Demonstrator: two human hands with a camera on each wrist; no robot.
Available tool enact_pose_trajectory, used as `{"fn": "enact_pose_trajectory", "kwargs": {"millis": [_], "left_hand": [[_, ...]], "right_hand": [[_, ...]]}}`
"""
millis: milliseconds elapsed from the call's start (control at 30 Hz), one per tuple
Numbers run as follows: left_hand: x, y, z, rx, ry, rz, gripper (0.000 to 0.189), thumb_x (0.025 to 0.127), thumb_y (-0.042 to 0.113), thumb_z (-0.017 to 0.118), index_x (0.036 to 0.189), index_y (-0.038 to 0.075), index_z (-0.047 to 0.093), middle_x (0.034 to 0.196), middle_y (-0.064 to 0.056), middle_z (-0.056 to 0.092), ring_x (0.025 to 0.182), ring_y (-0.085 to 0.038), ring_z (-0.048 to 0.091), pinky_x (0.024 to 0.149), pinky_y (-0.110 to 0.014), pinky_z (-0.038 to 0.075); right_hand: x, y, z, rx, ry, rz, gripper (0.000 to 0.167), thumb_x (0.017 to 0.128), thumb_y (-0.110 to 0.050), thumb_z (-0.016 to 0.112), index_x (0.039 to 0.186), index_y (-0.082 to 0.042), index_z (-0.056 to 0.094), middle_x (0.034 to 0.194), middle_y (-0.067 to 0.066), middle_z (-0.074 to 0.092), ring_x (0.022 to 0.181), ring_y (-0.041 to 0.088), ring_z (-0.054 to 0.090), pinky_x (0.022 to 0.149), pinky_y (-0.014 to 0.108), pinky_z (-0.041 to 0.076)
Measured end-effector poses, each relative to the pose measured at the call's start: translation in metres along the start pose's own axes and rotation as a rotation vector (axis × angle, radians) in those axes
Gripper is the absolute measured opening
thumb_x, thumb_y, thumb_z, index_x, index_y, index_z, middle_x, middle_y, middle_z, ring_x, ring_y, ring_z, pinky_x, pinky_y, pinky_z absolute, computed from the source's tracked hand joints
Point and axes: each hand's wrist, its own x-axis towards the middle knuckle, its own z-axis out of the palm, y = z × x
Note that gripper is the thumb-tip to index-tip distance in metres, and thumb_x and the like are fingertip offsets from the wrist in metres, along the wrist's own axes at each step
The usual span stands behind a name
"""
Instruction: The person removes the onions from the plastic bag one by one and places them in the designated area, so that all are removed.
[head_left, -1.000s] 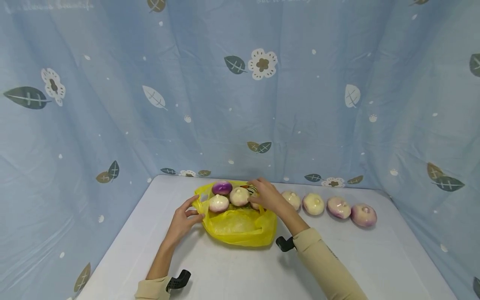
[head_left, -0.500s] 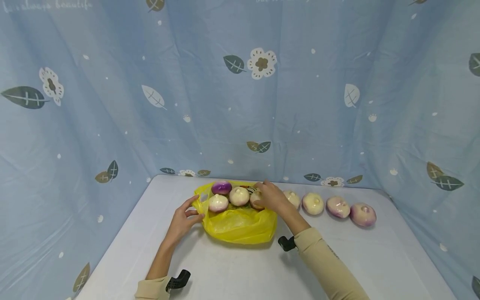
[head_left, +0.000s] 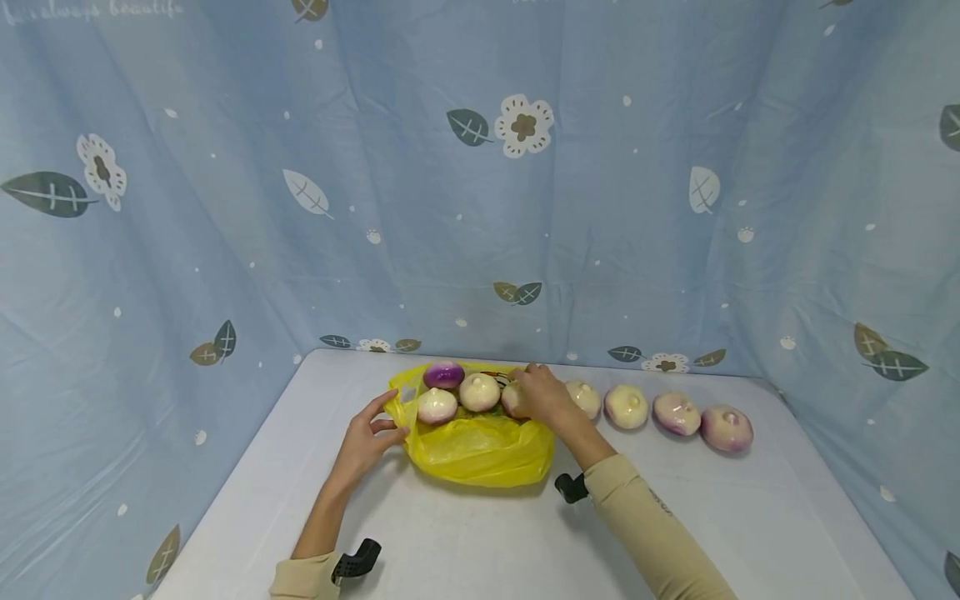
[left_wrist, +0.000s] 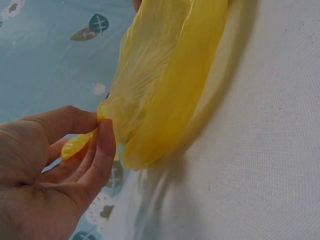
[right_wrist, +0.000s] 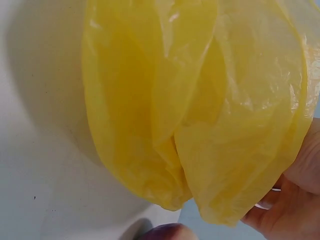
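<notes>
A yellow plastic bag (head_left: 480,458) lies on the table with its mouth spread. Several onions sit in it, among them a purple one (head_left: 444,375) and a pale one (head_left: 480,392). My left hand (head_left: 366,442) pinches the left rim of the bag between thumb and fingertips, clear in the left wrist view. At the opposite side my right hand (head_left: 543,396) has its fingers curled at the bag's right rim, against a pale onion (head_left: 512,400) it partly covers. In the right wrist view the bag hides some of that hand's fingers (right_wrist: 290,215).
A row of several pale purple onions, such as the nearest one (head_left: 627,407) and the end one (head_left: 727,429), stands on the white table (head_left: 465,550) to the right of the bag. Blue patterned cloth (head_left: 600,208) rises behind and at both sides.
My right hand has drawn back slightly to the right from the onion it was touching, toward the bag's right rim. The front of the bag has sagged a little. The left hand keeps its place.
</notes>
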Motion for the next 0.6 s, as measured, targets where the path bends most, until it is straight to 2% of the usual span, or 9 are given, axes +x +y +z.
{"fn": "enact_pose_trajectory", "kwargs": {"millis": [600], "left_hand": [[-0.0017, 0.0015, 0.0012, 0.010, -0.008, 0.002, 0.072, 0.085, 0.008, 0.074, 0.149, 0.016, 0.041, 0.136, -0.018, 0.051, 0.100, -0.031, 0.068, 0.075, -0.021, 0.057]], "right_hand": [[-0.0066, 0.0012, 0.0024, -0.050, -0.004, -0.022, 0.055, 0.078, -0.028, 0.083, 0.127, -0.014, 0.061, 0.122, 0.015, 0.056, 0.113, 0.032, 0.051, 0.086, 0.049, 0.055]]}}
